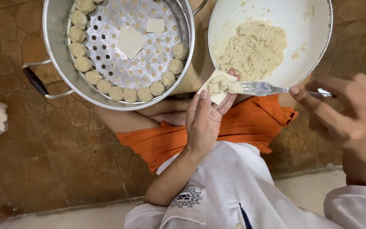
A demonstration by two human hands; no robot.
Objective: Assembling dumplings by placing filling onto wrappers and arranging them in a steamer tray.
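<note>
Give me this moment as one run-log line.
left hand: holds wrapper with filling | right hand: holds fork, tines on wrapper | bowl: filling inside | steamer: dumplings along rim

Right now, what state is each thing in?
Left hand: holds wrapper.
Wrapper: open, filling on it.
Right hand: grips fork.
Fork: tines on the filling.
Bowl: partly full of filling.
Steamer pot: dumplings along the rim, two loose wrappers inside.
</note>
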